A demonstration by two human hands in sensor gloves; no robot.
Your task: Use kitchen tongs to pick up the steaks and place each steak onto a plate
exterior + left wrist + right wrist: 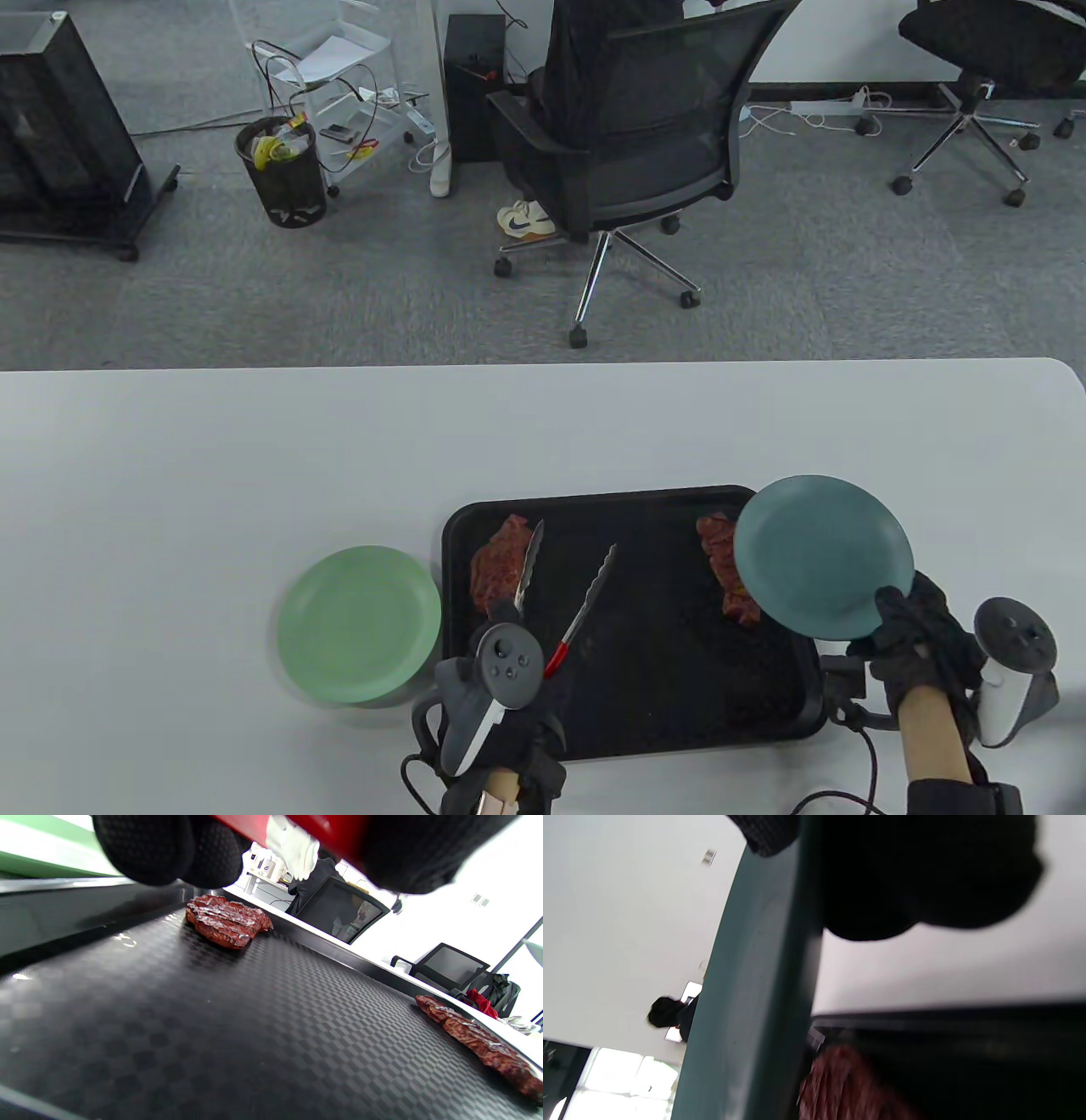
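Step in hand: approach to the 1st pick, with both steaks on the black tray (679,722). Left hand (501,730) grips the tongs (564,594) at the tray's near-left, arms spread wide, one tip over the left steak (496,564). Right hand (920,637) pinches the teal plate (823,556) by its rim, tilted above the tray's right end, covering part of the right steak (721,560). Next: straddle the left steak, squeeze. Green plate (356,624) sits on the bench just left of the tray.
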